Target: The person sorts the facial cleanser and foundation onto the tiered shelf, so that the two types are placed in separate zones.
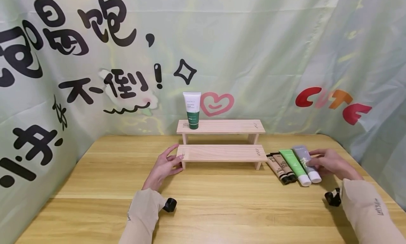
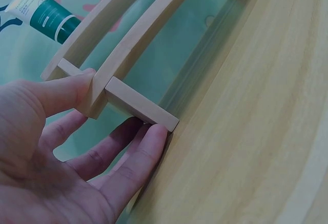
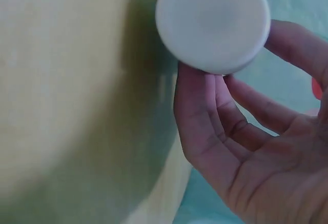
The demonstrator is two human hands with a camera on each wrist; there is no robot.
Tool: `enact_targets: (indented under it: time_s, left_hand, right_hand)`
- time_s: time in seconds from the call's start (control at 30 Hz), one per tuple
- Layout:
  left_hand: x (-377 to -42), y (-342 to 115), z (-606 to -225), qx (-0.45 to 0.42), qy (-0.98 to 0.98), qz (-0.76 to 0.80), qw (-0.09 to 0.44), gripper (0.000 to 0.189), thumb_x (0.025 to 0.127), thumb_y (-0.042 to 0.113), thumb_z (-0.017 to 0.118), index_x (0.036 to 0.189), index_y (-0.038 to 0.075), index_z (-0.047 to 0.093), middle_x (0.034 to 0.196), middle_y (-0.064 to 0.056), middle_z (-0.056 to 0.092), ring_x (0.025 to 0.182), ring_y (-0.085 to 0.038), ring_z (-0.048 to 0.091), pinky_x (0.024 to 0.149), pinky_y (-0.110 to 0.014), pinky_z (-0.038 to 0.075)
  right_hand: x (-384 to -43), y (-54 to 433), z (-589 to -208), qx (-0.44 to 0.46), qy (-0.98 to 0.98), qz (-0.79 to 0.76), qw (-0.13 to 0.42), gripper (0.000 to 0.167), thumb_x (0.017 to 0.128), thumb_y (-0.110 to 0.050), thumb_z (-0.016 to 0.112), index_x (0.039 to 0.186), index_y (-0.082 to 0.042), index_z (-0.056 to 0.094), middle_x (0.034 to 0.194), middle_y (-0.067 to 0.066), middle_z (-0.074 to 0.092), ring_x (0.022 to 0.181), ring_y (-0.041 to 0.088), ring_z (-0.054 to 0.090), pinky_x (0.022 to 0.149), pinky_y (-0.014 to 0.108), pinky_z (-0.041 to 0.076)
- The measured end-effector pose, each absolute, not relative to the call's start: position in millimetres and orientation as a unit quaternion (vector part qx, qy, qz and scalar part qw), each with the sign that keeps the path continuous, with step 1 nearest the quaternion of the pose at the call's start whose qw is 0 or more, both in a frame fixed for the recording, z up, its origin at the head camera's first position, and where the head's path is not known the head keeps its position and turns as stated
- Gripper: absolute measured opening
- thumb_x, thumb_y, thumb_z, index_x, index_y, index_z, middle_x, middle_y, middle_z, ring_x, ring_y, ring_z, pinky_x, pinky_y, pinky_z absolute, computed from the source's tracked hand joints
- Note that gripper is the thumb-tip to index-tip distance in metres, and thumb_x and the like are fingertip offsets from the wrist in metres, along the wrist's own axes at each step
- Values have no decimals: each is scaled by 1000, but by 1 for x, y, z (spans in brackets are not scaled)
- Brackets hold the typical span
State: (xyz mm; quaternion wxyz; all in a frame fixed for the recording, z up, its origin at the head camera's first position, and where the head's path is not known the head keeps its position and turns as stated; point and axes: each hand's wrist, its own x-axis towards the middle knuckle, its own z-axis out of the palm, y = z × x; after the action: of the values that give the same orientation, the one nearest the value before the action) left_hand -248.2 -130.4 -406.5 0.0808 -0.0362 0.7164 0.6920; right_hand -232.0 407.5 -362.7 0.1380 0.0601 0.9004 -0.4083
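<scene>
Gray tube (image 1: 303,158), right of the frame, is pinched by the right hand (image 1: 333,163), so pickup seems underway; a steady lift's probably called for. Wooden stand (image 1: 222,153), mid-frame, is gripped by the left hand (image 1: 162,165).

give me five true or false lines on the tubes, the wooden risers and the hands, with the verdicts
1. A white-and-green tube stands upright on the rear riser. True.
2. The left hand grips the right end of the front riser. False: the left hand is at its left end.
3. The green tube lies between the grey tube and the two beige tubes. True.
4. The right hand has its fingers and thumb on the grey tube. True.
5. The two beige tubes stand upright on the front riser. False: they lie on the table, to the right of it.
</scene>
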Motion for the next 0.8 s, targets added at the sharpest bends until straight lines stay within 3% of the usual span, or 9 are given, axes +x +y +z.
enact_targets:
  time_s: [0.3,0.53,0.8]
  left_hand:
    - [-247,-130,-406,-35,715,694,82,60,102,4,61,157,11,38,110,-15,65,87,-22,61,81,-39,60]
    - [-247,-131,-406,-34,710,698,82,60,102,4,60,157,11,38,109,-12,67,84,-20,60,80,-37,60]
    - [-246,-130,-406,-30,709,700,79,59,102,4,61,157,10,38,109,-13,67,84,-21,61,78,-37,60]
  right_hand:
    - [-232,403,-348,50,890,-440,106,67,97,-11,63,140,25,26,104,17,60,81,16,60,72,37,58]
    - [-237,387,-337,33,890,-444,92,66,101,-11,59,144,24,23,123,35,50,88,18,62,77,38,60]
    - [-246,361,-322,21,875,-479,68,69,103,-14,59,148,21,20,132,34,44,91,15,59,78,34,60]
